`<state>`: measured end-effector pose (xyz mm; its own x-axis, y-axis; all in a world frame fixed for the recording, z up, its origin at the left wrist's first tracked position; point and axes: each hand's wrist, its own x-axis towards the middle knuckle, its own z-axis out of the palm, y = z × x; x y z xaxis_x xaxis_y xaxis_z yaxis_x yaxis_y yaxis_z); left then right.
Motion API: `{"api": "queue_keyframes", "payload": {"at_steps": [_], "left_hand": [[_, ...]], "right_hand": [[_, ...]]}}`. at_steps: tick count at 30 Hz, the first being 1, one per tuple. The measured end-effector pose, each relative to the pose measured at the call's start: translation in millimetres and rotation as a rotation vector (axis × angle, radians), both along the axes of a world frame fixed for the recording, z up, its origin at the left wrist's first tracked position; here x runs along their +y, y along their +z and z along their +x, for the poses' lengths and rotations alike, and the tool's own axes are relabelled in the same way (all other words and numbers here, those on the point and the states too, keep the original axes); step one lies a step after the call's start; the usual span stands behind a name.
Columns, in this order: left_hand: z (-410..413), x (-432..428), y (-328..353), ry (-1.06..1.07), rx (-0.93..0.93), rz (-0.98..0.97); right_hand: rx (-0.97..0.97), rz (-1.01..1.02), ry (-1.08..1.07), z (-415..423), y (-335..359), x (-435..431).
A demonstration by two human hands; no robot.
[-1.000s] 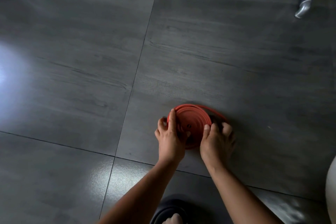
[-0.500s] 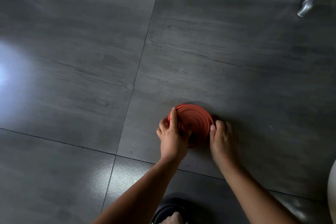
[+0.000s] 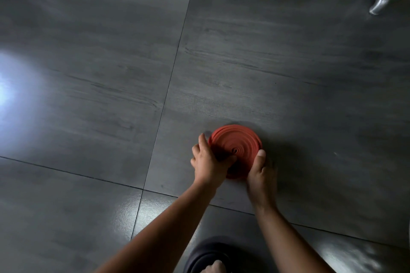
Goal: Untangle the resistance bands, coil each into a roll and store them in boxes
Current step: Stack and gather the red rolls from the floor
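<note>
An orange-red resistance band (image 3: 241,142) lies on the dark tiled floor, wound into a flat spiral roll. My left hand (image 3: 209,160) grips its left edge, thumb on the roll's face near the centre and fingers curled round the rim. My right hand (image 3: 260,170) holds the right lower edge, thumb pressed against the rim; its other fingers are blurred and partly hidden behind the roll. No box is in view.
Grey floor tiles (image 3: 111,73) spread all round, with a bright glare at the left. A silvery metal leg (image 3: 380,3) stands at the top right. A dark sandal with toes (image 3: 210,261) shows at the bottom edge.
The loose outer loop seen on the roll's right a second ago has been drawn in tight. My right hand slid from the roll's face to its right edge.
</note>
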<state>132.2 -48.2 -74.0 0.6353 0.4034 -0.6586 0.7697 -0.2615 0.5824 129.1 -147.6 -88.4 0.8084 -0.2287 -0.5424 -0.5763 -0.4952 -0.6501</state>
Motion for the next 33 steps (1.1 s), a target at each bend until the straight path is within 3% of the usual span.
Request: {"api": "queue_keyframes", "payload": {"at_steps": [3, 8, 13, 17, 21, 25, 29, 31, 33], "left_hand": [[4, 8, -5, 0.112, 0.033, -0.096], [5, 7, -4, 0.214, -0.022, -0.274], [10, 4, 6, 0.442, -0.174, -0.523], [10, 1, 21, 0.576, -0.264, -0.595], [1, -17, 52, 0.664, -0.324, -0.613], [-22, -38, 115, 0.761, -0.331, -0.646], [-48, -25, 217, 0.929, -0.369, -0.604], [-60, -8, 276, 1.017, -0.404, -0.575], [-73, 12, 337, 1.088, -0.438, -0.583]], "right_hand": [[-0.181, -0.108, -0.056, 2, 3, 8], [-0.034, -0.063, -0.141, 2, -5, 6], [-0.215, -0.144, -0.114, 8, -3, 12], [-0.343, -0.206, -0.063, 21, 11, 13], [-0.430, -0.362, 0.126, 20, 42, -8], [-0.484, -0.487, 0.264, 6, 106, -31], [-0.577, -0.484, 0.408, -6, 205, -19], [-0.593, -0.403, 0.441, -16, 262, 2], [-0.538, -0.120, 0.381, -28, 319, 34]]}}
